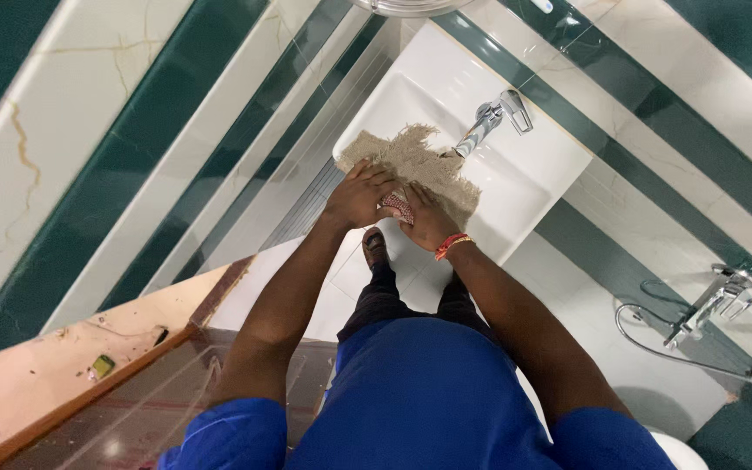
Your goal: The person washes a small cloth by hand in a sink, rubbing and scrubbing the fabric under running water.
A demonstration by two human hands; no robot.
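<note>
A beige frayed cloth (pixel 419 161) lies over the front of a white wash basin (pixel 446 78). My left hand (pixel 357 196) presses on the cloth's near left part, fingers curled. My right hand (pixel 428 218) is beside it, with red and yellow bands on the wrist. Between the two hands is a small red-and-white patterned piece (pixel 398 207), gripped by both. A chrome tap (pixel 489 117) stands over the basin just beyond the cloth.
Green and white striped wall tiles surround the basin. A chrome shower fitting with a hose (pixel 711 305) is at the right. A wooden door edge (pixel 71 365) is at the lower left. My sandalled foot (pixel 374 248) stands on white floor tiles.
</note>
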